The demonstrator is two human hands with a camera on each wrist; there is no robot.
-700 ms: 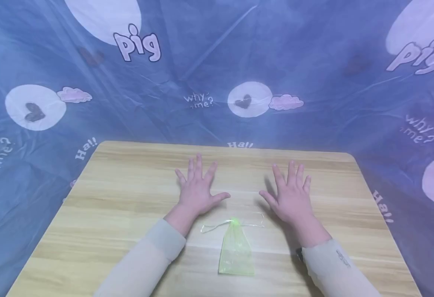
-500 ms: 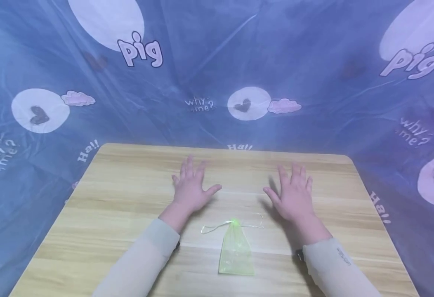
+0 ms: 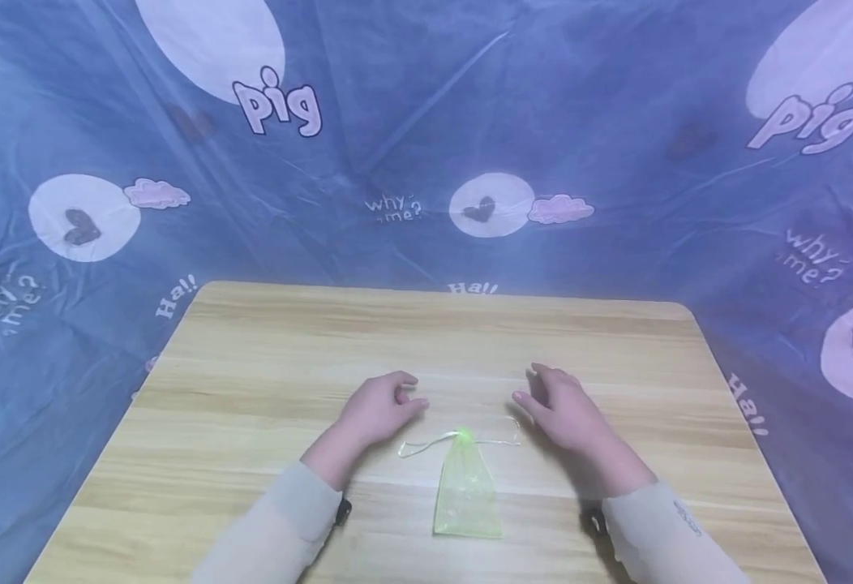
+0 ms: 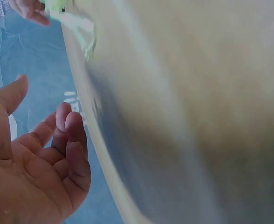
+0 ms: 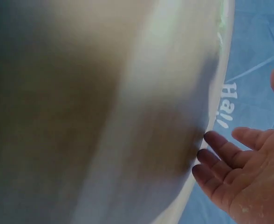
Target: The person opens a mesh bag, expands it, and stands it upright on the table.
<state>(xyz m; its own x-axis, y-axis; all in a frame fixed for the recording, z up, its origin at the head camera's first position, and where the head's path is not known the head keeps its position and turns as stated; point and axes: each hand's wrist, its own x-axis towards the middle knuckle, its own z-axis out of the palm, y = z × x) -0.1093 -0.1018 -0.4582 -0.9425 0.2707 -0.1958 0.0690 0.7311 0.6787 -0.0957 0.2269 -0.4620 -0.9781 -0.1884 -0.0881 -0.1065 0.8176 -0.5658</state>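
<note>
A sheer yellow-green drawstring pouch lies flat on the wooden table, its gathered neck pointing away from me. Pale drawstrings spread out to both sides of the neck. To the left and slightly beyond it is my left hand, fingers loosely bent, thumb apart, holding nothing. My right hand is on the other side, fingers relaxed and slightly bent, also holding nothing. Neither hand touches the pouch. In the left wrist view, part of the pouch shows at the top, with the left palm facing the camera.
The light wooden table has rounded far corners. Behind it and at its sides hangs a blue printed cloth with white circles and lettering. A dark wrist device shows at the left cuff, another dark device at the right.
Both hands have drawn back toward me from the far part of the table. Their fingers, spread straight before, are now loosely bent. The pouch lies in the same place.
</note>
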